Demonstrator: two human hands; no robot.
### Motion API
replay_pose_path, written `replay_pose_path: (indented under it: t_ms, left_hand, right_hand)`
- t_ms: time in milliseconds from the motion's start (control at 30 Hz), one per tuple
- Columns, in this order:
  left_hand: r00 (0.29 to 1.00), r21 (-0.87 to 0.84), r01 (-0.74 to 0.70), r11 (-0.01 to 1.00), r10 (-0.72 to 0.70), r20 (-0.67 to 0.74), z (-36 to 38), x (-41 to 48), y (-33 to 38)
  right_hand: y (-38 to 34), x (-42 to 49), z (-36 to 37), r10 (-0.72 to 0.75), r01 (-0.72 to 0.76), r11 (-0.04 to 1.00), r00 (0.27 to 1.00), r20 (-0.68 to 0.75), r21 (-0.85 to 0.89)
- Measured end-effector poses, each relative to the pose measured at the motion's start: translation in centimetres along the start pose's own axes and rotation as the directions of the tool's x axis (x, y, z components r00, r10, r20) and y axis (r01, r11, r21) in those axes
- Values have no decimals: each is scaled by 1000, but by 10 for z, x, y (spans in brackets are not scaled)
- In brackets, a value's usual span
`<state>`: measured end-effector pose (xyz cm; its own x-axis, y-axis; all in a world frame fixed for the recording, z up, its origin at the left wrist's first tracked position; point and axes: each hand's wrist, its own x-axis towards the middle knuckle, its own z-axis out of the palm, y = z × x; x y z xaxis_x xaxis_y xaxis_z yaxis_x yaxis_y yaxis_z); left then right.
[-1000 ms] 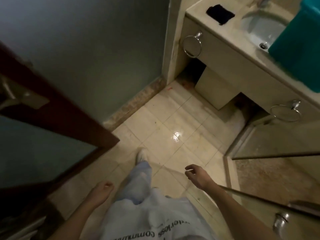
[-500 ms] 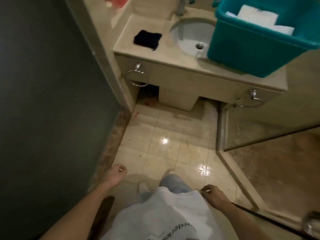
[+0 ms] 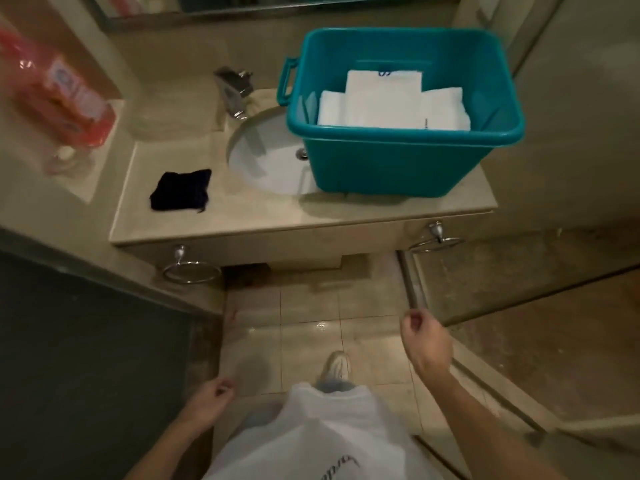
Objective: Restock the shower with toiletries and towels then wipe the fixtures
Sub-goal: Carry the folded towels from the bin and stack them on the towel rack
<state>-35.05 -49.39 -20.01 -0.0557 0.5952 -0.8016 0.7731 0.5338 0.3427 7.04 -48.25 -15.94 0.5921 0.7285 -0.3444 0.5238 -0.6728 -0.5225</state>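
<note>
Ahead, towels (image 3: 391, 102) inside teal tub (image 3: 398, 164)

This is a bathroom, likely in a home or hotel. Well ahead of the person's curled fingers (image 3: 414, 320) stands a beige vanity (image 3: 263, 216) with an oval sink (image 3: 266, 161) and chrome tap (image 3: 233, 90). Towel rings (image 3: 190, 270) hang from its front. A mirror (image 3: 277, 3) runs above, the floor (image 3: 311, 327) is tiled, and a glass shower screen (image 3: 519, 271) stands right of the fingers.

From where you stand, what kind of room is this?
A bathroom, likely in a hotel or home: a vanity with a sink and faucet, towel rings below, and a teal tub of folded white towels.
</note>
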Motion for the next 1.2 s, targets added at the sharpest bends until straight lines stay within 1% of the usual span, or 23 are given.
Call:
replay_pose_path:
  t_ms: [67,133,200,233,267,333,400,467,500,533,567,600,633,667,700,733,833,900,933,1000,1100,1167,1200]
  left_hand:
    - [1000,10,-22,1000,22,-6,-16,13,15]
    - [998,-11,-56,998,56,1,-31,18,41]
    - [987,-73,-155,985,153,-42,-48,18,80]
    - [970,-108,-231,967,221,-98,-59,19,105]
    - [943,-130,-313,941,291,-160,-69,19,129]
    - [876,-130,-459,879,424,-229,-89,20,179]
    - [791,-162,-589,792,523,-316,-110,14,242]
    - [689,-240,-712,660,593,-417,-135,1,307]
    - [629,-271,-772,575,632,-452,-149,-7,338]
    - [569,-281,-821,497,673,-473,-163,-14,367]
    - [520,-297,-854,427,709,-477,-176,-19,392]
    - [491,-316,-869,380,736,-466,-187,-19,416]
    - [481,-337,-872,356,753,-448,-198,-16,439]
    - [489,-353,-865,357,758,-432,-207,-12,461]
    - [514,-367,-849,380,755,-407,-214,-6,482]
    - [554,-372,-823,430,752,-356,-219,5,503]
    - [702,-299,-700,649,703,-117,-221,43,556]
    - [769,-259,-627,734,637,-58,-216,64,582]
    - [796,-293,-593,750,602,-70,-213,72,591]
    - [845,-430,-517,740,521,-118,-208,86,605]
    - [893,-521,-429,738,433,-122,-202,107,615]
    - [924,-563,-358,745,372,-95,-201,120,621]
    - [934,-586,-328,741,346,-85,-201,127,623]
  right_hand:
    - [-39,28,-23,-32,43,988,996,-82,148]
    - [-72,53,-43,-75,110,947,989,-129,301]
    - [-101,71,-62,-157,222,895,969,-193,387]
    - [-114,79,-71,-204,282,874,952,-228,396]
    - [-126,85,-81,-255,343,852,932,-259,396]
    - [-151,97,-99,-364,475,800,870,-334,366]
    - [-177,112,-114,-466,614,742,760,-452,268]
    - [-202,130,-125,-547,707,693,641,-538,138]
    - [-216,141,-131,-578,737,670,597,-556,94]
    - [-229,152,-138,-600,752,656,577,-555,73]
    - [-242,164,-146,-605,745,663,590,-534,72]
    - [-253,178,-153,-593,713,697,634,-495,79]
    - [-262,193,-160,-564,659,748,696,-445,82]
    - [-271,207,-165,-526,594,800,760,-383,80]
    - [-277,221,-167,-488,533,843,815,-312,74]
    - [-283,234,-170,-460,486,872,856,-236,65]
    - [-294,264,-170,-369,369,927,929,-2,65]
    - [-299,278,-166,-304,299,949,952,44,99]
    - [-301,286,-163,-271,265,957,962,38,114]
    - [-306,301,-158,-191,182,972,980,47,146]
    - [-313,323,-150,-85,59,985,984,158,164]
    - [-316,337,-147,-59,30,990,975,215,137]
    - [-317,344,-145,-65,41,993,975,214,113]
